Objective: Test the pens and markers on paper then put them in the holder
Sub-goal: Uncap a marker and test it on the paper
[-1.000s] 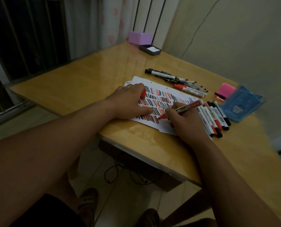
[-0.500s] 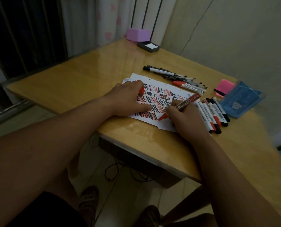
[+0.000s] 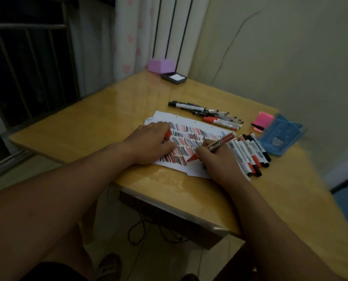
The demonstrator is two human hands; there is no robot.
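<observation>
On the worktop [image 3: 108, 122], right grip [image 3: 215, 159] pinches a likely light, stiff marker [image 3: 219, 144] near its tip; left grip [image 3: 150, 142], clutching the cap [image 3: 167, 134], pins flimsy paper [image 3: 169, 118].

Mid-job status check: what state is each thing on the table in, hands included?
paper, flat, covered with red and black strokes
red marker, uncapped, tip on paper, gripped by right hand
red cap, off the marker, held by left hand resting on paper
row of markers, capped, lying beside paper
pile of pens, lying loose beyond paper
blue holder, no pens seen inside
</observation>
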